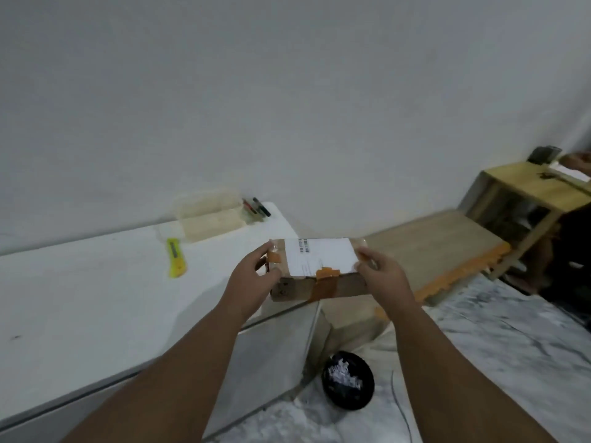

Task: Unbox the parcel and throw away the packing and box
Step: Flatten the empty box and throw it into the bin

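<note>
**Parcel held in both hands at the table's right end**

The parcel [319,266], a brown cardboard box with a white label on top and orange-brown tape across its near edge, sits at the centre of the frame, lifted at the right end of the white table [96,298].

At the left of the frame the table runs along the wall. On it, left of centre, lies a yellow utility knife [176,258]. Behind the knife, against the wall, is a clear plastic container [209,215], and just to its right a few pens [257,207] lie together near the table's far corner.

The left hand [252,279] grips the parcel's left end, fingers curled over the top edge and thumb against the side by a patch of tape. The right hand [383,273] clasps the right end in the same way, fingers wrapped over the corner.

Below the parcel, in the lower centre, a black round bin [348,380] stands on the marbled floor with white scraps inside. To the right a low wooden platform [441,247] with an orange edge lies along the wall, and in the upper right stands a wooden side table [527,187].
</note>
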